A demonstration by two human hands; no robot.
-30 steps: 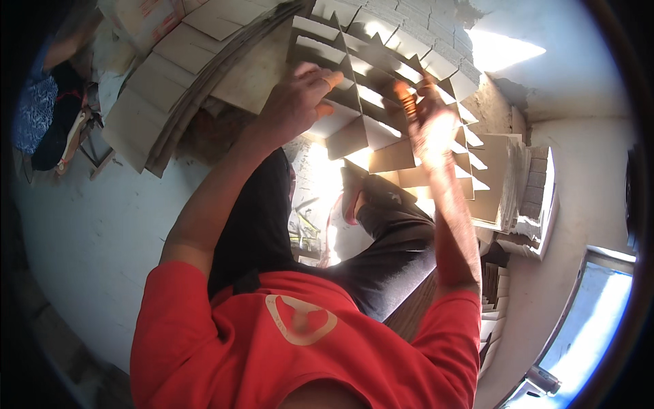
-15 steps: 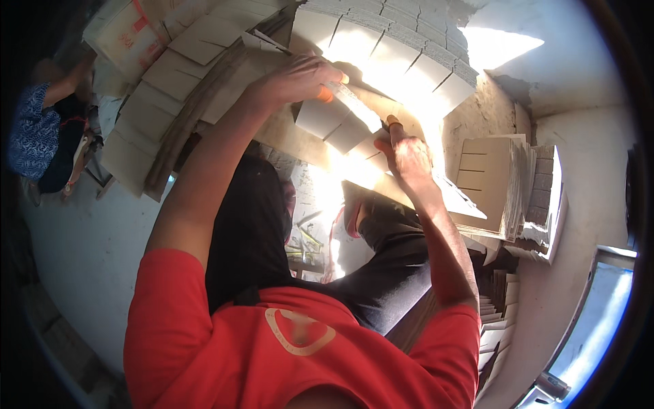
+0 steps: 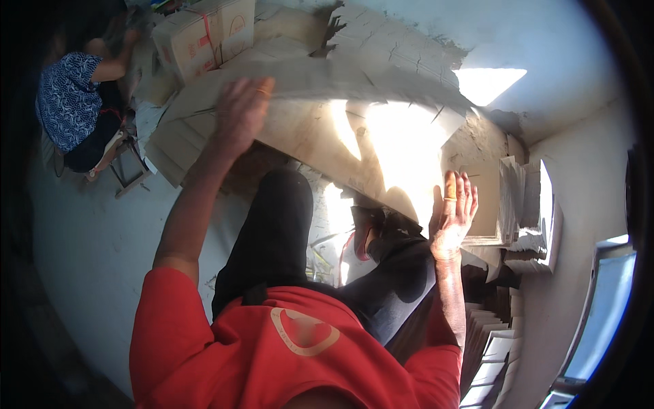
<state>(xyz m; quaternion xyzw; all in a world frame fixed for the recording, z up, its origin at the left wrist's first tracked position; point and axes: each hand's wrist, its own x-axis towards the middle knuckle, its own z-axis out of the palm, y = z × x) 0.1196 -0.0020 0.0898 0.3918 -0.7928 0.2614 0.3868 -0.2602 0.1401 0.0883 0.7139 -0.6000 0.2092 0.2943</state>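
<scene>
My left hand (image 3: 242, 117) is raised over the near edge of the slitted grey cardboard sheets (image 3: 194, 126) at the left. Its fingers look stretched out, though motion blurs them, and I see nothing held. My right hand (image 3: 455, 215) stands open at the right end of the wooden board (image 3: 306, 129), fingers up and apart, beside a stack of slitted cardboard (image 3: 484, 211). Orange covers or bands show on fingers of both hands. Behind the board, a long grey cardboard sheet (image 3: 320, 78) is smeared by motion. Strong sunlight washes out part of the board.
A taped carton (image 3: 208, 37) stands at the far left. Near it sits another person (image 3: 71, 102) in a patterned blue top. Torn-edged cardboard layers (image 3: 395, 44) are piled at the back. More cardboard pieces (image 3: 490, 354) stand at my lower right, near a blue-lit window (image 3: 603, 313).
My hands have moved apart, the left leftward and the right downward to the right. The pale strip between them and the slitted cardboard on the board are gone from there. The view has shifted.
</scene>
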